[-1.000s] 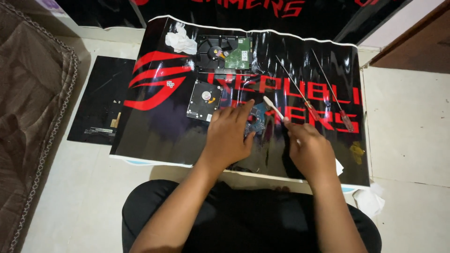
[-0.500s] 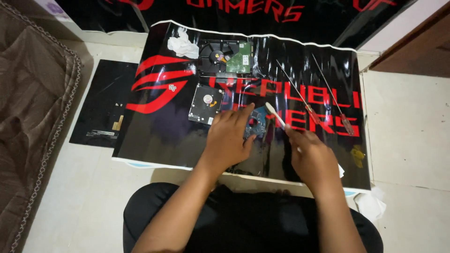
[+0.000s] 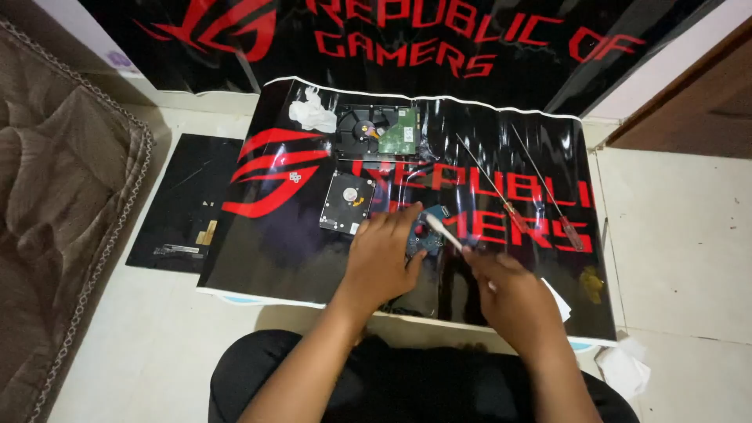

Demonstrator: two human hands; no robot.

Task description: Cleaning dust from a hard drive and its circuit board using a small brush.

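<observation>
My left hand (image 3: 385, 257) rests on a small blue circuit board (image 3: 427, 235) on the black and red glossy mat (image 3: 266, 243), pinning it down. My right hand (image 3: 513, 301) holds a thin white stick-like tool (image 3: 443, 233), whose tip touches the board. A silver hard drive (image 3: 345, 203) lies just left of my left hand. Farther back sits an opened hard drive with a green circuit board (image 3: 377, 131).
Two long screwdrivers (image 3: 501, 200) with red handles lie on the mat's right side. A crumpled white tissue (image 3: 312, 113) sits at the back left. A flat black panel (image 3: 184, 204) lies on the tiled floor, next to a brown cushion (image 3: 55, 204). More tissue (image 3: 623, 368) is at the right.
The view has shifted slightly, so everything sits lower in frame. My hands stay on the small blue board, with the white tool's tip still at it.
</observation>
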